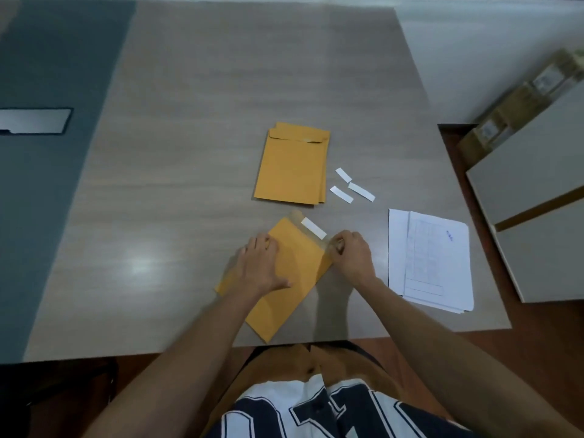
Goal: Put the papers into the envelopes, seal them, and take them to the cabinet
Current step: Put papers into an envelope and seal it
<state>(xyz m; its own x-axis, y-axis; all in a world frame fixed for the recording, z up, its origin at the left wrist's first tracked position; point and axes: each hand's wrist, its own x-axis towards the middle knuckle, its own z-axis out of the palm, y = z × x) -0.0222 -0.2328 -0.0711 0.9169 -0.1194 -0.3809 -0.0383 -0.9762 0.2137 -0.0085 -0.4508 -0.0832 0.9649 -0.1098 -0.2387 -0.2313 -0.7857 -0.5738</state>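
Note:
A yellow envelope [292,273] lies tilted near the table's front edge, its flap open toward the far right. A white backing strip [313,228] is partly peeled from the flap's adhesive. My left hand [260,263] rests flat on the envelope, holding it down. My right hand [350,252] pinches the flap's right corner, where the strip has come away. A stack of yellow envelopes [292,165] lies further back in the middle of the table. White printed papers [433,257] lie in a pile to the right.
Three loose white strips [350,186] lie between the envelope stack and the papers. A grey cabinet [537,216] stands right of the wooden table [189,153], with cardboard boxes [518,109] behind it. A dark panel with a cutout [34,120] borders the table on the left.

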